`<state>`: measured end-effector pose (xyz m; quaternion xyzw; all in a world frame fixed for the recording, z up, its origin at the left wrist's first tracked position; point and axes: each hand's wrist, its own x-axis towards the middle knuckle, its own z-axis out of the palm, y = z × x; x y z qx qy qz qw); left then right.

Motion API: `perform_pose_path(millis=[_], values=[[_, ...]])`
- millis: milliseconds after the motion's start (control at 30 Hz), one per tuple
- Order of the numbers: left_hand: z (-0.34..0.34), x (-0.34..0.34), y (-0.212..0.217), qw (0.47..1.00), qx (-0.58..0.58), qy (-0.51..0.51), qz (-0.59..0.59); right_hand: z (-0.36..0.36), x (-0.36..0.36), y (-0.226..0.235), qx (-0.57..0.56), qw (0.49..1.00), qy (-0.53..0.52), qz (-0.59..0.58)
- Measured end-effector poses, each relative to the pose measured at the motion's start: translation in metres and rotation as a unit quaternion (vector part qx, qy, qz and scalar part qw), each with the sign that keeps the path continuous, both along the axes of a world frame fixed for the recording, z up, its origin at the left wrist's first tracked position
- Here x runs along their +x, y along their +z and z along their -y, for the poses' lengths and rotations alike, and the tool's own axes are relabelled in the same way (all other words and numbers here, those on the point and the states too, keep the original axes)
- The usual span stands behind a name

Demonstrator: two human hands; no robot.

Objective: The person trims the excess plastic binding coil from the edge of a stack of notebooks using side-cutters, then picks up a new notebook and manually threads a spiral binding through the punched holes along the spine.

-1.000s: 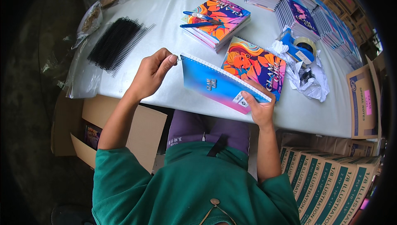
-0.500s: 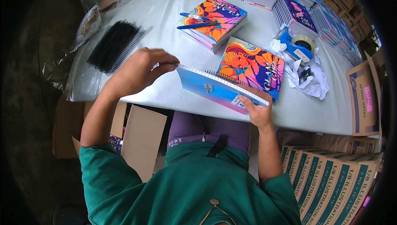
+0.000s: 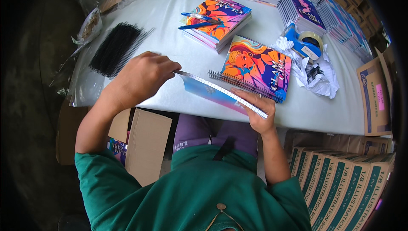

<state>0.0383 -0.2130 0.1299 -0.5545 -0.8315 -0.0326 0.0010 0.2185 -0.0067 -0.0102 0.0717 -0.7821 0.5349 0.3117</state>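
Note:
I hold a blue-and-pink notebook [image 3: 208, 91] on edge over the table's near side, its punched white edge facing up. My left hand [image 3: 146, 76] is closed in a pinch at its left corner. A thin dark piece shows at those fingertips; what it is I cannot make out. My right hand [image 3: 259, 112] grips the notebook's right end, thumb hidden behind it. Just beyond lies a colourful notebook [image 3: 257, 63] with an illustrated cover. Along its near edge runs a dark wire coil [image 3: 238, 84], sticking out past the left corner.
Black wire coils [image 3: 112, 50] lie heaped at left. Two blue pens [image 3: 199, 21] rest on a notebook stack [image 3: 229, 33]. A blue tape dispenser [image 3: 299, 40] stands by crumpled paper [image 3: 318, 84]. More notebook stacks [image 3: 301, 12] fill the far right; cartons [image 3: 344, 184] stand below.
The notebook has tipped so its punched edge faces up more and less of its cover shows. My left hand has turned and lowered slightly. My right fingers now lie over the near side.

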Motion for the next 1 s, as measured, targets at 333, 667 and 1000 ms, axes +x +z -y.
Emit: perform_pose_path(millis=[333, 667, 1000], values=[[-0.001, 0.002, -0.010, 0.997, -0.009, -0.022, -0.075, 0.007, 0.000, 0.002, 0.022, 0.999, 0.001, -0.027], [0.012, -0.011, -0.115, 0.851, 0.430, -0.108, -0.283, 0.019, 0.004, 0.000, 0.026, 0.998, 0.021, -0.061], [0.023, -0.041, -0.089, 0.783, 0.540, 0.018, -0.308, 0.027, -0.002, 0.002, 0.062, 0.992, 0.028, -0.108]])
